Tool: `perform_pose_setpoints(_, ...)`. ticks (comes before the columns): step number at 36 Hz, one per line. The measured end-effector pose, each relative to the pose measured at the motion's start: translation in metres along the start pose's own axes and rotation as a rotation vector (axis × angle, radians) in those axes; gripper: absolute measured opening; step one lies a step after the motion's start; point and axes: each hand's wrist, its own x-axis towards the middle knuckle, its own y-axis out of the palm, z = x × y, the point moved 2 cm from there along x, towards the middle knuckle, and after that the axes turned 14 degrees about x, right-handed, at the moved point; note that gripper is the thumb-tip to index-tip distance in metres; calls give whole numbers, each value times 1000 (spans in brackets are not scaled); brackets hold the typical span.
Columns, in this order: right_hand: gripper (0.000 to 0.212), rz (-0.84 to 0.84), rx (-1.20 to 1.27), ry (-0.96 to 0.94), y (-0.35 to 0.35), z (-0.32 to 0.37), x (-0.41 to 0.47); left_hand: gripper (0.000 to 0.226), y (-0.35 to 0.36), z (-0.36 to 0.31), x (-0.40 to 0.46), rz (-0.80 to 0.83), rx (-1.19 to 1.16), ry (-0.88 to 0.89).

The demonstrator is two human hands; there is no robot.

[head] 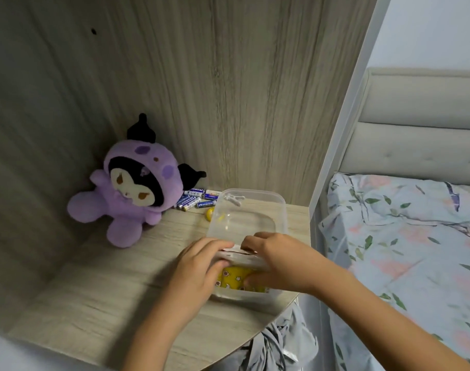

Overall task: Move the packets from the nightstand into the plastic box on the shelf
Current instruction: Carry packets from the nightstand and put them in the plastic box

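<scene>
A clear plastic box stands near the front right edge of the wooden shelf. Its clear lid is tipped up behind it. A yellow packet with small printed figures shows through the box's front wall. My left hand grips the box's left side, fingers curled over the rim. My right hand holds the white edge of a packet at the top of the box, thumb against the front wall. How many packets lie inside is hidden by my hands.
A purple plush toy sits in the back corner of the shelf. Several blue batteries and a small yellow round object lie behind the box. A bed with a floral cover is to the right. Grey cloth hangs below the shelf edge.
</scene>
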Motion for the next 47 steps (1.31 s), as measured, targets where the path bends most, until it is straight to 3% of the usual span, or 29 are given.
perform_pose_setpoints(4, 44, -7, 2, -23, -2, 4, 0, 27, -5, 1, 2, -56, 22, -4)
perform_pose_setpoints(7, 39, -48, -8, -44, -5, 6, -2, 28, -13, -3, 4, -115, 71, 38)
perform_pose_setpoints(16, 50, -178, 48, -101, -34, 4, 0, 28, -36, -14, 13, -235, 124, 106)
perform_pose_setpoints(20, 49, -139, 79, -52, -39, 2, 7, 32, -39, -14, 26, -153, 179, 80)
perform_pose_setpoints(25, 45, -47, 21, -21, -13, -6, 5, 43, -16, -11, 25, 182, 212, 37)
perform_pose_setpoints(31, 52, -34, -47, -26, -2, -5, 3, 53, -13, -11, 20, 141, 120, 14)
perform_pose_setpoints(35, 54, -52, 205, 21, -20, -7, 8, 66, -20, -8, 23, 19, -65, -19)
perform_pose_setpoints(38, 66, 98, 408, 121, -33, -5, 9, 66, -23, -2, 25, -11, -215, -62)
perform_pose_setpoints(41, 58, 317, 503, 248, -29, -5, 15, 49, -21, -6, 26, 102, -140, -64)
perform_pose_setpoints(44, 50, 425, 300, 282, -18, 2, 21, 37, -10, -9, 25, 196, 63, -18)
perform_pose_setpoints(47, 52, 402, 107, 253, -13, 9, 25, 39, -4, -9, 24, 236, 208, -26)
